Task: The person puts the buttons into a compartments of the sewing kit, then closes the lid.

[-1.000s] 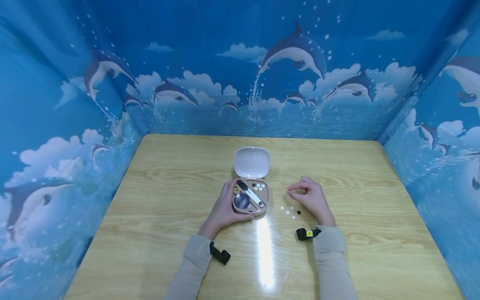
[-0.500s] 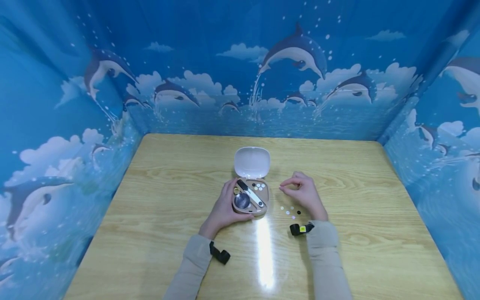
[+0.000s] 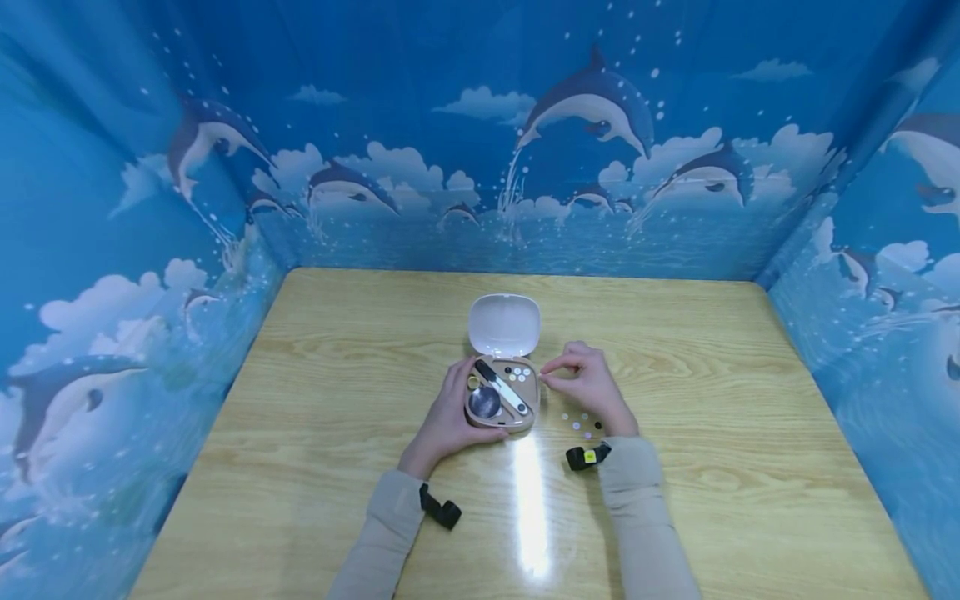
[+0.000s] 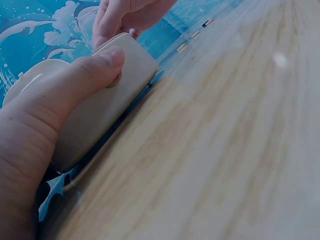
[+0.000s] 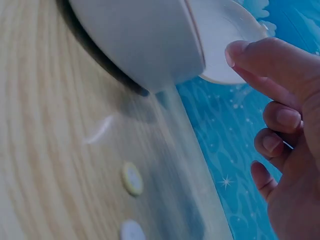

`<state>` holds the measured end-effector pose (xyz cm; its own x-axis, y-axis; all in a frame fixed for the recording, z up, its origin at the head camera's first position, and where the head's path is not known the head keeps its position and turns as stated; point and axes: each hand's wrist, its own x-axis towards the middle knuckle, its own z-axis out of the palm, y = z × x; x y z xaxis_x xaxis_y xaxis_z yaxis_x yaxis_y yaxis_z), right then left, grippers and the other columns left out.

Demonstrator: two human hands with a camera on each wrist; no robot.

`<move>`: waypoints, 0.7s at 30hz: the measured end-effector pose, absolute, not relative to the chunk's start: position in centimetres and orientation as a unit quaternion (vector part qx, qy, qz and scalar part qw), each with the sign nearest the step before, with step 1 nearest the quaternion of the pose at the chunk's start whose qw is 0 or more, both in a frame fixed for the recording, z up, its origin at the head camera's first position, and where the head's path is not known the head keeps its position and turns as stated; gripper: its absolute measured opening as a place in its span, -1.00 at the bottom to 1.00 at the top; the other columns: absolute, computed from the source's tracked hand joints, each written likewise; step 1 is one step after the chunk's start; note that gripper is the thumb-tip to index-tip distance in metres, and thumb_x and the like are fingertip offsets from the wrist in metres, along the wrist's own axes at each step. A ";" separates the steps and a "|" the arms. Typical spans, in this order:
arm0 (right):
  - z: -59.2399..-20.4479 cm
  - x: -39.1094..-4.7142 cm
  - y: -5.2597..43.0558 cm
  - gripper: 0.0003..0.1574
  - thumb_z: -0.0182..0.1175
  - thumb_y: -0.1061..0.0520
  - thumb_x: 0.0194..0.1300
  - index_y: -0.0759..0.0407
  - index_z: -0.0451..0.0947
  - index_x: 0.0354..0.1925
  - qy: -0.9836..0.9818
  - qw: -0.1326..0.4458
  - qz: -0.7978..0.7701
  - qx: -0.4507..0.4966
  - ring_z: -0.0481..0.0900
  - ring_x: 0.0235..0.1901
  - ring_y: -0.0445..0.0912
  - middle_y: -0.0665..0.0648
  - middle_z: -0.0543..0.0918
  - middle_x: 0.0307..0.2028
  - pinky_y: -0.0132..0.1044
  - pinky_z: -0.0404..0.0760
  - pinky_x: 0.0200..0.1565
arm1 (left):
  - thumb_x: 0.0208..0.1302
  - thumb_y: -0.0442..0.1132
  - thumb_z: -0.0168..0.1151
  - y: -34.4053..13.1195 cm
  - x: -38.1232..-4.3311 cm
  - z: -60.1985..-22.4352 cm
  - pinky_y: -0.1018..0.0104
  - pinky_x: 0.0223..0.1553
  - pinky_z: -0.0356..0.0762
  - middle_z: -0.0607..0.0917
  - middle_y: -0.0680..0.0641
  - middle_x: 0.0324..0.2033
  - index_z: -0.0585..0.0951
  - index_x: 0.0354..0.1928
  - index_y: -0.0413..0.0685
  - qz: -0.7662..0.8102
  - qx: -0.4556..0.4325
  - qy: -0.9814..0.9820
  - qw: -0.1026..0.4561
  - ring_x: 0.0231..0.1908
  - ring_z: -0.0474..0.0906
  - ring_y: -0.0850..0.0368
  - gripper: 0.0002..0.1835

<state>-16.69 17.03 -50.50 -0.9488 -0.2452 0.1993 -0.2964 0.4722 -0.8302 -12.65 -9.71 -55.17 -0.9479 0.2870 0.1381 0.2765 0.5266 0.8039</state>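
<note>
My left hand (image 3: 447,417) grips the left side of a small hinged case (image 3: 531,417), thumb at its front. In the left wrist view the thumb (image 4: 85,80) presses on the case's pale wall. The case's white lid (image 3: 504,325) stands up, and its tan tray holds a slim black-and-white tool (image 3: 501,387), a dark round piece (image 3: 483,402), a small gold-coloured piece (image 3: 472,381) and several buttons (image 3: 517,373). My right hand (image 3: 588,385) is at the case's right edge, thumb and forefinger pinching a small white button (image 4: 132,31), mostly hidden by the fingertips.
Several loose buttons (image 3: 576,426), white ones and a black one (image 3: 598,425), lie on the wooden table (image 3: 337,350) right of the case. A blue dolphin-print curtain (image 3: 480,167) surrounds the table's back and sides.
My right hand has moved left from above the loose buttons to the right edge of the case, still pinching. The left hand and the case have stayed in place.
</note>
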 end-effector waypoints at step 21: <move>-49.9 -16.9 14.9 -0.87 0.54 0.05 0.01 -0.09 0.74 -0.45 -0.918 0.030 0.340 0.200 0.35 -0.32 -0.14 -0.08 0.51 -0.47 -0.07 0.22 0.04 | -0.40 0.29 0.67 -9.7 -12.6 -55.1 -0.06 0.38 0.22 0.14 0.01 0.47 -0.02 0.57 0.09 0.463 0.160 0.872 0.008 0.40 0.19 -0.03 0.48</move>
